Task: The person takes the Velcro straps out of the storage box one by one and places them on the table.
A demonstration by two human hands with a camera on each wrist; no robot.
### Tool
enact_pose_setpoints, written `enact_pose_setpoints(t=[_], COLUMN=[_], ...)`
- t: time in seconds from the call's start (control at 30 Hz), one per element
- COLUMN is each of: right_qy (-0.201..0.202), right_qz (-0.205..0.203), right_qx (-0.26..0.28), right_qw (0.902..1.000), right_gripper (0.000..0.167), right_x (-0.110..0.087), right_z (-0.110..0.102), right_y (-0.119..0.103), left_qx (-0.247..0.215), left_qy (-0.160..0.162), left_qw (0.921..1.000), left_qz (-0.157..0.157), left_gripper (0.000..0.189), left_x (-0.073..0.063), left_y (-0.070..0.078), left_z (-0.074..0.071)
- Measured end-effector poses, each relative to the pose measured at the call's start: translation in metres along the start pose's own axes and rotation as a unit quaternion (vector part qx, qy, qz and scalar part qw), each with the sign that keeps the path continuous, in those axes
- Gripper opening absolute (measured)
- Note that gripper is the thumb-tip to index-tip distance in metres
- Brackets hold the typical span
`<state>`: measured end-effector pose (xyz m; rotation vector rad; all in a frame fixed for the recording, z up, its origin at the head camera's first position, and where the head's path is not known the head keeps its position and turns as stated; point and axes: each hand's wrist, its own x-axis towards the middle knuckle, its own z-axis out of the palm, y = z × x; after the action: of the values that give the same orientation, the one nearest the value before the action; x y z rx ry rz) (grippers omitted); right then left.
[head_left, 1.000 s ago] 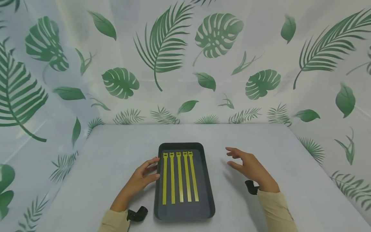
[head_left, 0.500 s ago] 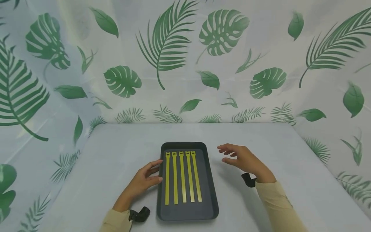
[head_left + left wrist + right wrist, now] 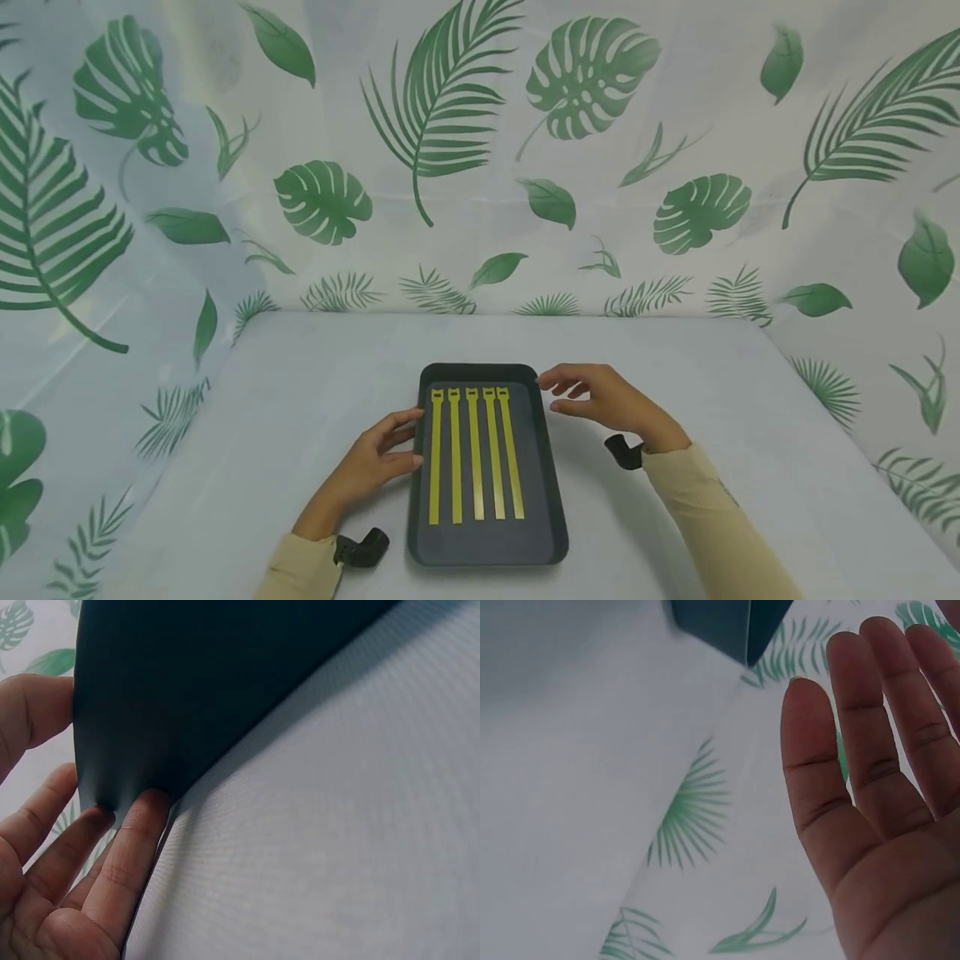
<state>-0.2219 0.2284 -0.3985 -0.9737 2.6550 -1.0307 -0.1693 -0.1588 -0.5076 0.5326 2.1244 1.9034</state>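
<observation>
A dark grey rectangular tray (image 3: pixel 487 546) lies on the white table. Inside it several yellow cable-tie straps (image 3: pixel 477 458), each with a slotted head at the far end, lie side by side lengthwise. My left hand (image 3: pixel 367 462) rests its fingertips against the tray's left wall; the left wrist view shows the fingers (image 3: pixel 127 855) touching the outer side of that wall (image 3: pixel 210 675). Over the tray's far right edge hovers my right hand (image 3: pixel 607 396), fingers extended and holding nothing. In the right wrist view its palm (image 3: pixel 900 847) faces the camera, apart from the tray's corner (image 3: pixel 720 630).
White table surface (image 3: pixel 712 517) surrounds the tray. Leaf-print curtains (image 3: pixel 465 167) enclose the back and both sides. A black camera mount sits on the left wrist (image 3: pixel 362 550) and another on the right wrist (image 3: pixel 624 452).
My right hand has moved left from beside the tray to its far right edge. The left hand's fingertips have stayed at the left wall. The head view has shifted slightly.
</observation>
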Motion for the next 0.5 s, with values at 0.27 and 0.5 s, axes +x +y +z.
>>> enact_pose_setpoints(t=[0.27, 0.5], right_qy=[-0.038, -0.081], right_qz=[-0.025, -0.034], right_qx=[0.038, 0.063], right_qw=[0.9982, 0.9942], right_gripper=[0.031, 0.033], right_x=[0.017, 0.035], right_z=[0.004, 0.008], right_y=[-0.003, -0.013], left_qx=[0.004, 0.008], left_qy=[0.000, 0.004], left_qw=[1.0000, 0.9999], left_qz=[-0.007, -0.007], left_gripper=[0.070, 0.070], left_x=[0.002, 0.002], left_y=[-0.003, -0.002], left_z=[0.000, -0.001])
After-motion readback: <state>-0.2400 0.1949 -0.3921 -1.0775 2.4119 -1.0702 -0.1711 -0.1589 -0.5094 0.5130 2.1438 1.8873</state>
